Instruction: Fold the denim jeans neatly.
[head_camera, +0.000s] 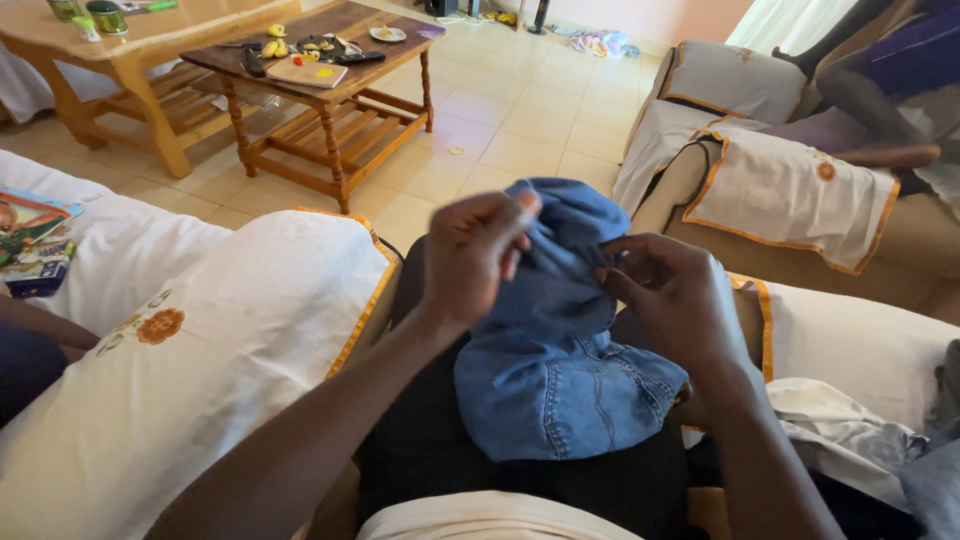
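Denim, a bunched blue garment (560, 350), sits pinched in your left hand (475, 255) and right hand (675, 300), still unfolded on your lap.

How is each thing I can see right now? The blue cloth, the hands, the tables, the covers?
denim garment: bunched up, lying on the lap.
left hand: pinching the denim's top.
right hand: gripping the denim's edge.
dark wooden table: upright, loaded with small items.
white armrest cover: draped over the armrest.
pale clothes: crumpled on the seat.
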